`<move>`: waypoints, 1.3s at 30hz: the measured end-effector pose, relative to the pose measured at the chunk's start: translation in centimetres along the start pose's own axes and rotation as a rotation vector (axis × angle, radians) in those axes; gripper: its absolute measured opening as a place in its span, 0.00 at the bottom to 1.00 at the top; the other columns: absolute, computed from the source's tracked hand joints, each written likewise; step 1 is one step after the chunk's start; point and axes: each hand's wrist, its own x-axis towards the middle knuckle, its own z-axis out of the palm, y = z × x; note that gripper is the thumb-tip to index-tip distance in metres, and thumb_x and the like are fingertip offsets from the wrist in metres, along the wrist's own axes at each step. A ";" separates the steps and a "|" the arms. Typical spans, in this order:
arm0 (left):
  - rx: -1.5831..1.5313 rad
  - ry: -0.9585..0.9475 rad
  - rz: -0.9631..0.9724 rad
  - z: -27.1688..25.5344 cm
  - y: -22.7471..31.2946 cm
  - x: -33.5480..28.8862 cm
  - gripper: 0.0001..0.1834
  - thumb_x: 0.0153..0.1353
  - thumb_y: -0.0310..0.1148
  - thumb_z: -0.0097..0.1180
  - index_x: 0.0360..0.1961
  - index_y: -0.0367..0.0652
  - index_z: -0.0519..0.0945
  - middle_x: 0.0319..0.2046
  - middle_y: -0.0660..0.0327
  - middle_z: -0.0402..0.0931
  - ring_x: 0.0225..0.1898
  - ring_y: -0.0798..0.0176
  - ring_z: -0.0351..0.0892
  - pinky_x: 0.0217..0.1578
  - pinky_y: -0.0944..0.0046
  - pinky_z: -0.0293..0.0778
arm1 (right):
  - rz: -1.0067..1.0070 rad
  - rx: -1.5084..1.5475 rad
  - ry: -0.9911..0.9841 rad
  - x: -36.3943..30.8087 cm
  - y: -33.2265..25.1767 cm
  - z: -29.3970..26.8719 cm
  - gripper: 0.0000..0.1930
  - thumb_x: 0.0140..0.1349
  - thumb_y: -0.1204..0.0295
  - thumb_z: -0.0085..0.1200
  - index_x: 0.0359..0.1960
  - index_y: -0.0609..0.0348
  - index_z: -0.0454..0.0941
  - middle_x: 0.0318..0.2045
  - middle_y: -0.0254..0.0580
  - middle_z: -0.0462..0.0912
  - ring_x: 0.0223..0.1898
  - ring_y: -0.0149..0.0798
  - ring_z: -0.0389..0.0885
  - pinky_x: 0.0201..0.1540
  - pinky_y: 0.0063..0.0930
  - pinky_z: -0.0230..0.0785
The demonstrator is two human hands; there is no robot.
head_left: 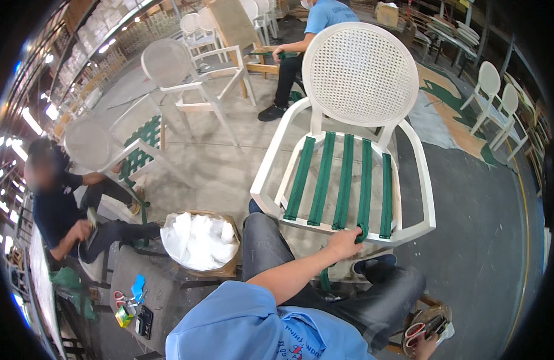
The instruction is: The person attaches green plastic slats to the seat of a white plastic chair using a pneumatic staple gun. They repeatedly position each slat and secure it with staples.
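In front of me stands a white armchair frame (418, 180) with a round cane-mesh back (361, 75). Several green webbing straps (321, 180) run from front to back across its open seat. My left hand (345, 242) pinches the end of a green strap (362, 233) at the front rail; a loose length hangs below. At the lower right, my right hand (426, 347) is at a small stool, against a dark hand tool (436, 326) whose kind I cannot make out. Red-handled scissors (414, 331) lie beside it. The right fingers are partly hidden.
A box of white wrapping (199, 241) stands left of my legs. Beside it, a grey stool (146, 288) bears scissors, a phone and small packages. A seated person (64, 210) works at the left, another (316, 33) beyond the chair. More white chairs (196, 78) stand behind.
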 end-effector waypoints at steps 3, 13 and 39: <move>-0.065 0.039 -0.026 -0.6 -2.7 0.3 0.24 0.55 0.44 0.63 0.50 0.42 0.81 0.46 0.46 0.82 0.48 0.40 0.80 0.49 0.46 0.76 | 0.169 0.010 -0.212 -1.8 -4.4 3.9 0.45 0.51 0.64 0.68 0.68 0.70 0.58 0.58 0.64 0.75 0.61 0.60 0.74 0.59 0.44 0.67; -1.395 -0.188 -0.328 -4.3 -4.8 2.7 0.14 0.67 0.37 0.60 0.46 0.37 0.77 0.34 0.54 0.84 0.33 0.61 0.84 0.30 0.60 0.81 | 0.629 1.125 -0.551 -1.3 -9.8 -1.6 0.28 0.50 0.84 0.49 0.58 0.62 0.70 0.30 0.38 0.80 0.19 0.30 0.77 0.18 0.20 0.68; -1.257 -0.480 -0.095 -5.3 -3.5 4.0 0.11 0.70 0.35 0.54 0.40 0.37 0.80 0.30 0.59 0.84 0.29 0.69 0.82 0.25 0.69 0.76 | -1.119 -0.402 -0.579 8.9 -40.0 7.0 0.27 0.53 0.43 0.63 0.45 0.49 0.77 0.32 0.49 0.83 0.35 0.56 0.84 0.37 0.50 0.75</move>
